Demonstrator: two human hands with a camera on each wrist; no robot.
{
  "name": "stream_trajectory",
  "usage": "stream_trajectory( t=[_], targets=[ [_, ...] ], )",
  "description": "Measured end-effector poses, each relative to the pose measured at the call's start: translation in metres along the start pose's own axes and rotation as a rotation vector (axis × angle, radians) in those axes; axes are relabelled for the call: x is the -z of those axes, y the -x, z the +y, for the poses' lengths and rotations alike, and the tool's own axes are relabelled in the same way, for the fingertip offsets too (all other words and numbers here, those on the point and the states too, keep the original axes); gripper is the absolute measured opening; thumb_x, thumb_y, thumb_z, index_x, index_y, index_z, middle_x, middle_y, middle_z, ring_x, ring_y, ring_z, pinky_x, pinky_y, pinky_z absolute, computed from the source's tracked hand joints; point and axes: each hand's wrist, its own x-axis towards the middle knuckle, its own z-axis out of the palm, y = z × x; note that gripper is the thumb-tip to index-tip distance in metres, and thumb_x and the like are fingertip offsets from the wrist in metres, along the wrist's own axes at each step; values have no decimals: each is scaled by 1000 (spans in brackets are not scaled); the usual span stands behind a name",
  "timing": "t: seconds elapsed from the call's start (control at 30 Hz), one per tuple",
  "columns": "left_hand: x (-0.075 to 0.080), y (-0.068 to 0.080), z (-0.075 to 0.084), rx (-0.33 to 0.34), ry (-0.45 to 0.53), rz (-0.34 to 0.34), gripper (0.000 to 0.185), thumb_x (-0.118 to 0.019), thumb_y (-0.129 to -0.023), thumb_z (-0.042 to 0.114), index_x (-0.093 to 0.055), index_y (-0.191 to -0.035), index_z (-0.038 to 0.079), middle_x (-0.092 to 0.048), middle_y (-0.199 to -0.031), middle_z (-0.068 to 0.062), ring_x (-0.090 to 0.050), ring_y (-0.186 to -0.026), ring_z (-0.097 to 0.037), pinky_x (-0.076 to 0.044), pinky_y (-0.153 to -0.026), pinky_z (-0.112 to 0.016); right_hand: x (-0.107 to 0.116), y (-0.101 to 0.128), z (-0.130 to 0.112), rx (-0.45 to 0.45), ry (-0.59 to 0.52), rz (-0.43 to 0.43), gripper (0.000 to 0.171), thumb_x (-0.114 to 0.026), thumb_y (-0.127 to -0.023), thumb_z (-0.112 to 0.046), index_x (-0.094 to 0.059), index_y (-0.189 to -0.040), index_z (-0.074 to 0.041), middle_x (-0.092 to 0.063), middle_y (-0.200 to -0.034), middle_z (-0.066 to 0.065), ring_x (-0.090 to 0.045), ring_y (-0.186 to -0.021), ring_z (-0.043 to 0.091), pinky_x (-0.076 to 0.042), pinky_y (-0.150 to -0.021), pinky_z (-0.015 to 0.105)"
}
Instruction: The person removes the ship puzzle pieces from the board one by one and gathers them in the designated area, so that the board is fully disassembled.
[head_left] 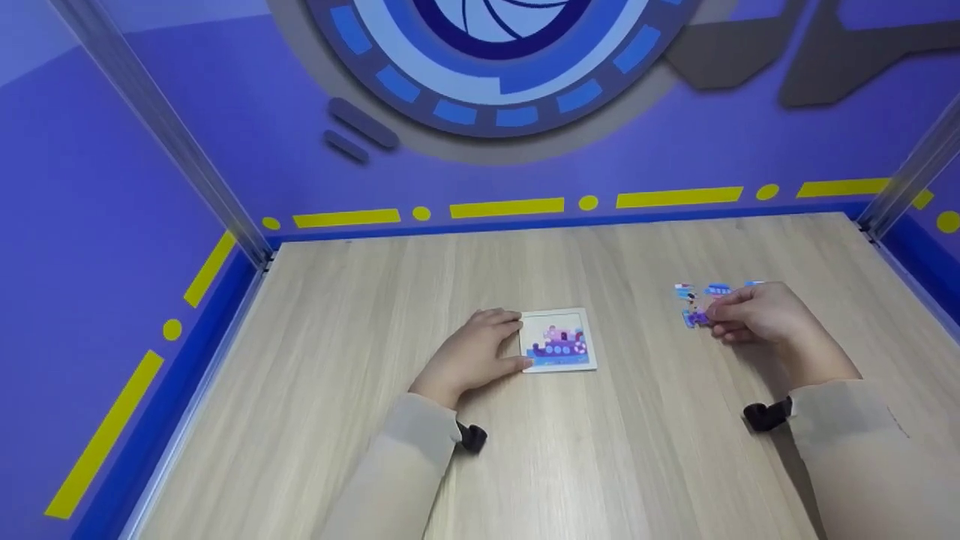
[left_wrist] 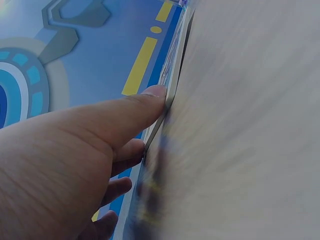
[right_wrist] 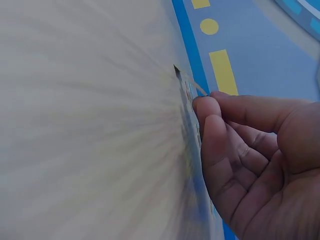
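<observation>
The right hand (head_left: 754, 313) has its grip pinched on a purple puzzle piece (head_left: 696, 318) among loose pieces (head_left: 712, 291) on the tabletop (head_left: 600, 450). The left hand (head_left: 474, 358) lies flat, fingers steadying the puzzle board (head_left: 559, 341) against sliding.

Left hand (head_left: 472, 358) low and flat, palm down, fingers nearly straight and together, thumb (left_wrist: 131, 114) stretched forward, its tip pressed against an edge. Right hand (head_left: 757, 313) further out and well apart, knuckles up, fingers (right_wrist: 216, 131) curled inward toward the thumb in a pinch. Both forearms in beige sleeves, angled inward from below, a black strap at each wrist.
</observation>
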Motion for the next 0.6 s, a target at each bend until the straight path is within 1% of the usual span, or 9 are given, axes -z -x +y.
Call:
stream_trajectory(
  t=[0.17,0.4,0.6],
  targets=[
    [0,0,1,3,6,-9,74,-67,-95,59,-53,-153,14,-45,-164,3,-34,-157,-22,-29,-132,-38,0,0,1,-1,49,2,43,-72,-98,-19,-63,-128,11,-80,-89,0,-76,-77,11,-67,-76,30],
    [0,0,0,10,-2,-4,75,-67,-95,59,-53,-153,15,-46,-164,2,-35,-157,-22,-29,-132,-40,0,1,0,0,81,15,41,-71,-99,-21,-66,-126,11,-79,-87,0,-75,-76,12,-67,-75,30],
    [1,0,1,14,2,-10,75,-67,-95,59,-52,-154,14,-45,-164,2,-34,-158,-22,-27,-133,-40,0,2,1,10,122,48,40,-72,-98,-21,-68,-124,9,-78,-87,-1,-74,-76,12,-67,-74,29]
  ],
)
